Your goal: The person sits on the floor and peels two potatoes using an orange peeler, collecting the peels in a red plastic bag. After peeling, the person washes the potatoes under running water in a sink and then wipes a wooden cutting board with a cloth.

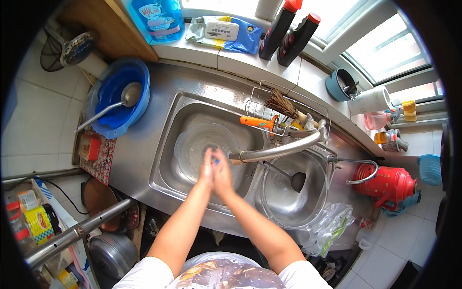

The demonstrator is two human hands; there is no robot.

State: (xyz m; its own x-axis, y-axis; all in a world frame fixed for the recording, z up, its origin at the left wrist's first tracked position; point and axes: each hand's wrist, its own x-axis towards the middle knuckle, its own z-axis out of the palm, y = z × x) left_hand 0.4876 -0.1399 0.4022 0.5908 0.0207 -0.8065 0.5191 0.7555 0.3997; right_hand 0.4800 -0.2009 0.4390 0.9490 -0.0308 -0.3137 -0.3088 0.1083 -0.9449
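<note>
My left hand [206, 169] and my right hand [222, 171] are close together, palms facing, above the left bowl of a stainless steel sink [249, 126]. Something small and blue shows between the fingers; what it is cannot be told. Beneath them, in the sink bowl, lies a translucent plastic basin [187, 144]. The metal faucet [281, 148] reaches in from the right and its spout ends just beside my right hand. Whether water is running cannot be told.
The right sink bowl holds a dark-headed ladle [298, 181]. Behind the faucet, a wire rack [252, 101] carries an orange-handled peeler [257, 122] and a twig brush [279, 103]. Blue basins [142, 97] stand left, a red thermos [386, 182] right. A plastic bag [325, 224] lies near the front edge.
</note>
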